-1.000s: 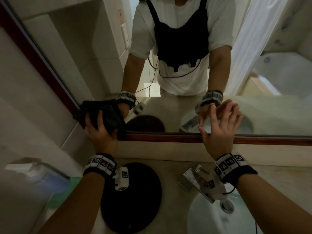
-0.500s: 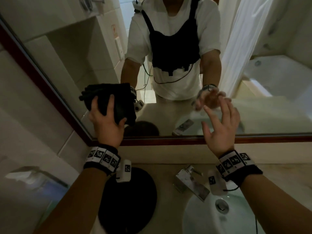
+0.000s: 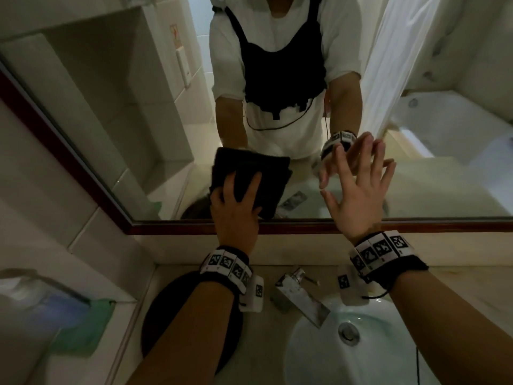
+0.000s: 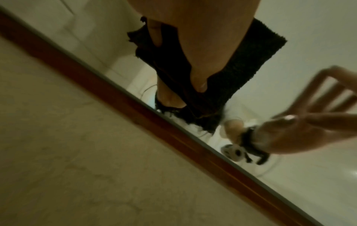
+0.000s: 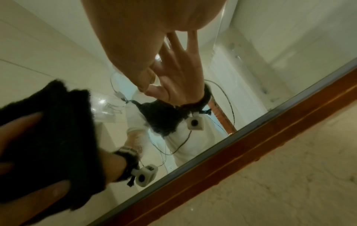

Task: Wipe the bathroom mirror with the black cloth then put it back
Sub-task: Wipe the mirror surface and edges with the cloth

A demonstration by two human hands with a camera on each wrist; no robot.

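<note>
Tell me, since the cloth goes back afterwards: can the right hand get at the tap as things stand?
Probably yes. The right hand is open and holds nothing, raised at the mirror, and the tap stands uncovered just below its wrist.

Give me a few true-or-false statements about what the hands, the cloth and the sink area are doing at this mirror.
1. The left hand presses the black cloth against the mirror. True.
2. The right hand holds a second cloth. False: it is empty, fingers spread at the glass.
3. The cloth sits near the mirror's lower edge. True.
4. The faucet is running water into the sink. False: no water is visible.
5. The mirror's frame is white. False: it is reddish-brown.
</note>
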